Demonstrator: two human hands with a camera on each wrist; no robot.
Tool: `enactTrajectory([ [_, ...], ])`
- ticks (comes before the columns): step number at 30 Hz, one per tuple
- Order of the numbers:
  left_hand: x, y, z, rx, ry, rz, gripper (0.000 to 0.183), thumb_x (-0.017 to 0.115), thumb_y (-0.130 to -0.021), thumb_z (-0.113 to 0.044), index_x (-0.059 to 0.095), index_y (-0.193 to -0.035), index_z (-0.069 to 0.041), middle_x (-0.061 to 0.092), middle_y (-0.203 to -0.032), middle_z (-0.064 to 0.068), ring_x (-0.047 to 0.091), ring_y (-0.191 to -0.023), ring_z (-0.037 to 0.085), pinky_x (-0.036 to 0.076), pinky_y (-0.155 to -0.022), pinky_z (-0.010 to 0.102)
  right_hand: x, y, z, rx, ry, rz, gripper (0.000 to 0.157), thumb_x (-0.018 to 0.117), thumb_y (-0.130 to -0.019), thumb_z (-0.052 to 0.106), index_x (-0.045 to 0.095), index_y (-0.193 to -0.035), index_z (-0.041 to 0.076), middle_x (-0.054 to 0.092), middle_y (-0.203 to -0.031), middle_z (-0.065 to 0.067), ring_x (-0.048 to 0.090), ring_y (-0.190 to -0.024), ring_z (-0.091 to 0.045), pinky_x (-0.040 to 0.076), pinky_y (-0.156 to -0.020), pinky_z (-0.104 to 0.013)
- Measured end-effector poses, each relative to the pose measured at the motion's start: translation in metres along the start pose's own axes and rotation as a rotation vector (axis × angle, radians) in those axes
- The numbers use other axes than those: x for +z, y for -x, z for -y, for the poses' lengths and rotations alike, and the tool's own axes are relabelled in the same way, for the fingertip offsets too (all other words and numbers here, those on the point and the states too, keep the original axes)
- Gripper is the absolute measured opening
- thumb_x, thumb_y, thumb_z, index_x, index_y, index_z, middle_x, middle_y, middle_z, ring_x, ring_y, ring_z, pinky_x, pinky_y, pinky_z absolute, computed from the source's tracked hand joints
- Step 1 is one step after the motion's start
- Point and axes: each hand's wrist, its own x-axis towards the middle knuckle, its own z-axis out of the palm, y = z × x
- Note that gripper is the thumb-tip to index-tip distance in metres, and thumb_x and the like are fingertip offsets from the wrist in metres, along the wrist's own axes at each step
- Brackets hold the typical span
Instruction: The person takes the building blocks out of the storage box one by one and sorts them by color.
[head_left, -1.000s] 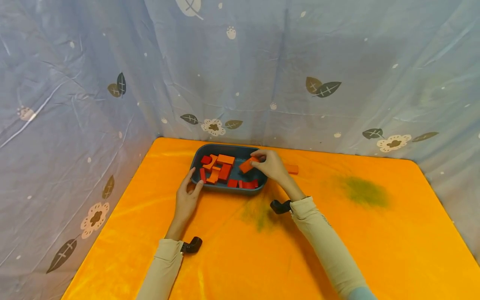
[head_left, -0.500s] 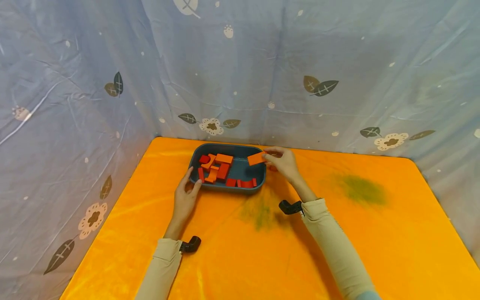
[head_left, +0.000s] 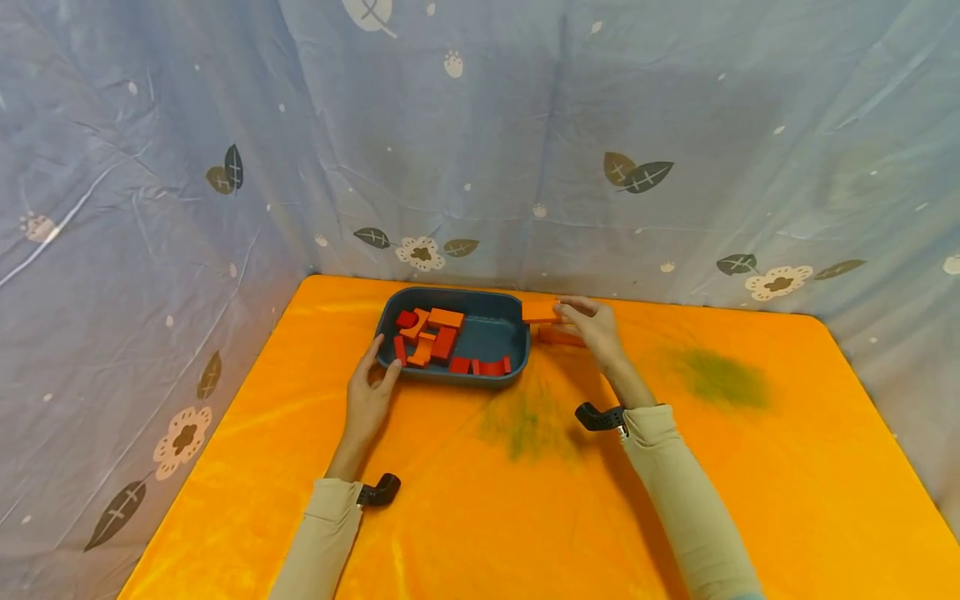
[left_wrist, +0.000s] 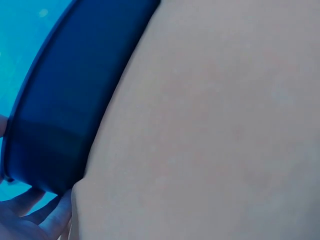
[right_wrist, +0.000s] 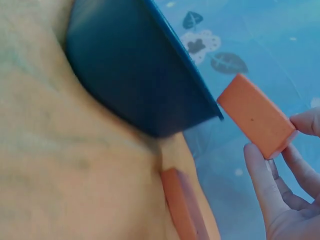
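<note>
A dark blue rectangular tray with rounded corners holds several red and orange blocks, mostly in its left half. At its near left corner my left hand grips the side, thumb toward the front wall. In the left wrist view the fingers reach along the tray's wall. My right hand pinches an orange rectangular block by its right end, just off the tray's right rim. The right wrist view shows this block held between thumb and fingers, clear of the tray.
Below the held block, another orange block lies on the yellow-orange cloth, right of the tray. Patterned grey-blue curtains stand behind the table and at its left. Greenish patches mark the cloth.
My right hand has lifted the orange block from inside the tray and carried it right, past the rim. The left hand stays at the tray's corner.
</note>
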Motion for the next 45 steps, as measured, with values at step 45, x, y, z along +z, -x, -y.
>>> enactTrajectory([
  [45, 0.001, 0.000, -0.006, 0.014, -0.028, -0.014, 0.057, 0.058, -0.100, -0.017, 0.037, -0.151, -0.005, 0.029, -0.157, 0.015, 0.027, -0.144, 0.028, 0.039, -0.106, 0.051, -0.115, 0.017, -0.020, 0.086, -0.028, -0.161, 0.055, 0.065, -0.094, 0.010, 0.041, -0.132, -0.023, 0.070, -0.084, 0.009, 0.067, -0.075, -0.008, 0.056, -0.077, -0.027],
])
